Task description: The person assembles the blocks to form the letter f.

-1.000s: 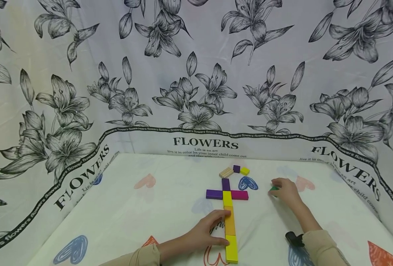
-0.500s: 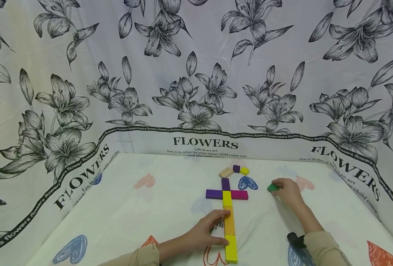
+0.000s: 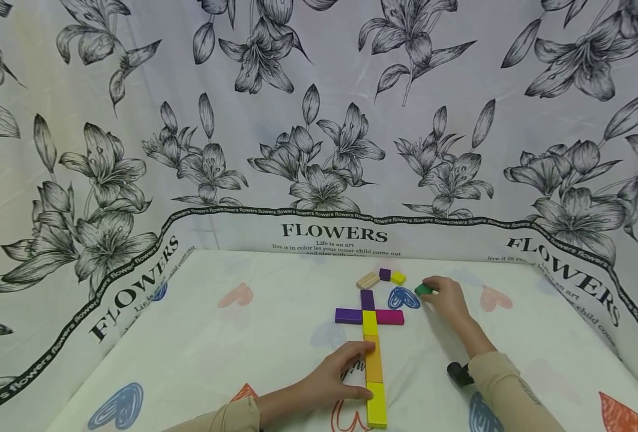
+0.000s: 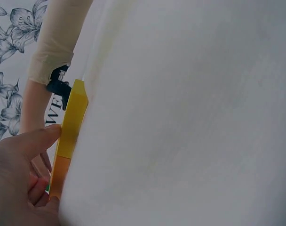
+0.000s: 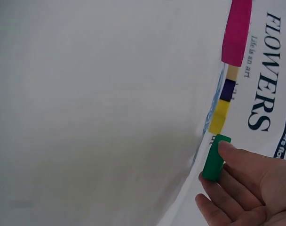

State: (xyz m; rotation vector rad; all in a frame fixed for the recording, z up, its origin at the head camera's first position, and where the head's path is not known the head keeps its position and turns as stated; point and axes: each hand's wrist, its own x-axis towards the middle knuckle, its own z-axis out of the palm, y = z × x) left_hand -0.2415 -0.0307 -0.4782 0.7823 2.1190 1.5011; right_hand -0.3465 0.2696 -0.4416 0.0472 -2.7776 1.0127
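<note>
My right hand (image 3: pixel 451 305) pinches a small green block (image 5: pixel 212 162) between thumb and fingers, to the right of a blue printed heart. My left hand (image 3: pixel 326 377) rests beside a row of blocks, its thumb touching the long yellow block (image 3: pixel 376 411) and a fingertip at the orange block (image 3: pixel 373 366). Beyond these, a shorter yellow block (image 3: pixel 370 324) continues the row. A purple block (image 3: pixel 348 315) and a magenta block (image 3: pixel 391 317) branch off to its sides, and another purple block (image 3: pixel 367 299) tops the cross shape.
Behind the cross lie a plain wooden piece (image 3: pixel 368 280) with grooves, a dark purple cube (image 3: pixel 385 274) and a small yellow block (image 3: pixel 398 278). A white cloth (image 3: pixel 189 348) with printed hearts covers the table; a flower-print curtain (image 3: pixel 319 120) stands behind.
My right hand has moved leftward and away from me with the green block, toward the small blocks at the back. The left hand and the cross of blocks stay where they were.
</note>
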